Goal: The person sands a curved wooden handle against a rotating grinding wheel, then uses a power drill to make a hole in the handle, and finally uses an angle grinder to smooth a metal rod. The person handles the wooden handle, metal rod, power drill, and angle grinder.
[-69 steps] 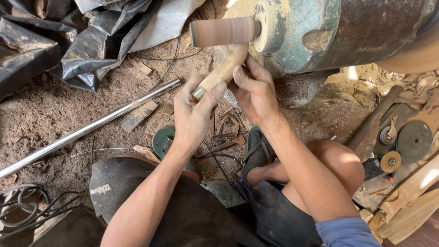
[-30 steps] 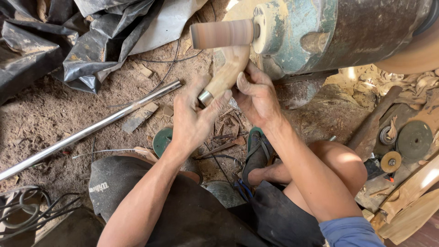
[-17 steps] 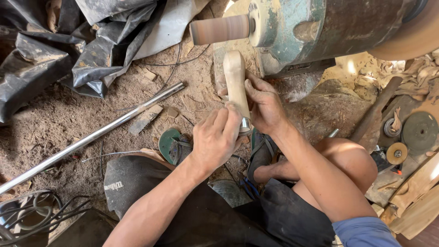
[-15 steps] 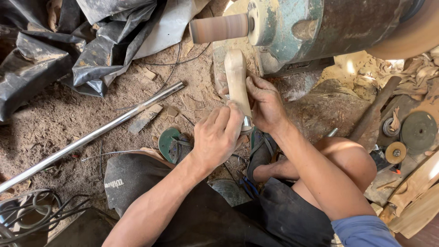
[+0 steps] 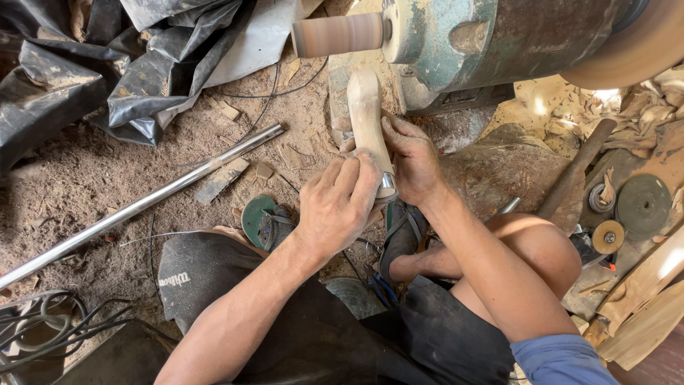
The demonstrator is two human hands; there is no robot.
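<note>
Both the left hand and the right hand close around the pale wooden handle just below the spinning sanding drum; steady presentation calls for firm grip near the metal ferrule.

Two hands — the left hand and the right hand — both at the centre. One pale wooden handle at 12 o'clock. One sanding drum at 12. One long metal rod at 9. Three round abrasive discs at 3 — a large grey disc, a brown disc, a small ringed disc. One green disc near centre.
</note>
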